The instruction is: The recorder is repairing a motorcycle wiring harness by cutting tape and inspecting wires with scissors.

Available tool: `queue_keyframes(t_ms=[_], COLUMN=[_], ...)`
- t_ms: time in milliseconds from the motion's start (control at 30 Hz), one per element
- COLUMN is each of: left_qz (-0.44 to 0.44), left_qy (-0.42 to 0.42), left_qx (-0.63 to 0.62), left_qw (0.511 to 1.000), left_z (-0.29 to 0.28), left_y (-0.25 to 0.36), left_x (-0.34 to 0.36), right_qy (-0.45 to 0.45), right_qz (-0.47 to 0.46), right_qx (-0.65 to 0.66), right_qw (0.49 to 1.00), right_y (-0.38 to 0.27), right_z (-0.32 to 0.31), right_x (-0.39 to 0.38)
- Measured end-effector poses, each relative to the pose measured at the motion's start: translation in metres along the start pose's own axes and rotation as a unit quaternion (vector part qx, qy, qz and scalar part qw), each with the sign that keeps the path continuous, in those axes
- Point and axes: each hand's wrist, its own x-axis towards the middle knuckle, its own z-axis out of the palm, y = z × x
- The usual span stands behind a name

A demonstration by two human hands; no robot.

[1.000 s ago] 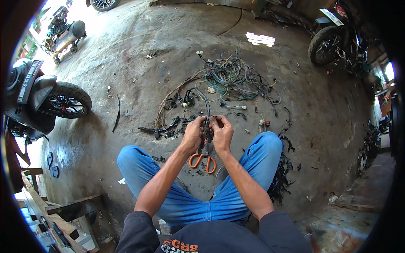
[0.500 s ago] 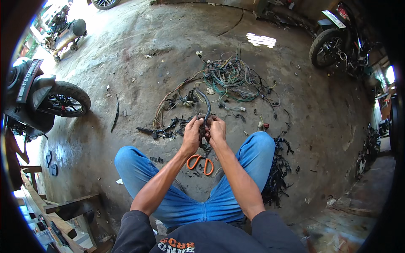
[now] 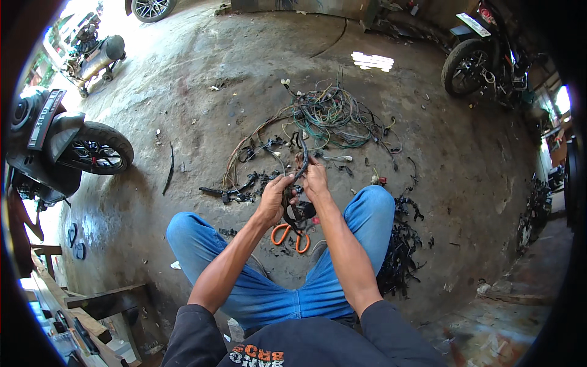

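A black-taped wire harness (image 3: 304,150) runs between my hands, its upper end bending toward the pile of loose wires on the floor. My left hand (image 3: 274,199) is closed round the harness's lower part. Higher up and to the right, my right hand (image 3: 315,180) grips the same harness with closed fingers. Below the hands hangs a dark bundle with a black lump (image 3: 301,211), whose kind I cannot make out. Scissors with orange handles (image 3: 281,235) lie on the floor between my feet, their blades partly hidden under the hanging bundle.
Ahead lies a tangle of coloured wires (image 3: 330,113) with connectors. Black tape scraps (image 3: 400,257) are heaped beside my right knee, and a black strip (image 3: 169,168) lies to the left. Motorcycles stand at left (image 3: 95,150) and far right (image 3: 468,67); a wooden bench (image 3: 67,300) is lower left.
My right hand has moved up along the harness, while my left hand has shifted slightly left and down. More of the dark bundle now hangs in view below them, over the scissors.
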Motion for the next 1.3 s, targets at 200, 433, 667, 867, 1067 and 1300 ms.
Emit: queue_keyframes(t_ms=[200,433,667,867,1067,1300], left_qz=[0.082,0.121,0.113,0.14,0.148,0.214], left_qy=[-0.015,0.004,-0.051,-0.018,-0.033,0.059], left_qx=[0.063,0.059,-0.036,0.009,-0.006,0.099], left_qw=[0.995,0.991,0.992,0.99,0.988,0.97], left_z=[-0.014,-0.027,-0.023,-0.023,-0.028,-0.032], left_y=[-0.002,0.011,0.008,0.013,0.012,-0.004], left_x=[-0.007,0.002,0.007,0.008,0.012,0.024], right_qy=[0.142,-0.02,-0.042,-0.037,-0.035,-0.067], right_qz=[0.008,-0.316,-0.211,-0.219,-0.268,-0.309], right_qx=[-0.104,-0.52,-0.363,-0.417,-0.47,-0.53], right_qw=[0.984,0.793,0.907,0.881,0.84,0.787], right_y=[-0.009,-0.021,-0.008,-0.006,-0.013,-0.014], right_z=[-0.013,0.044,0.042,0.042,0.048,0.049], right_x=[-0.002,-0.093,-0.073,-0.076,-0.077,-0.08])
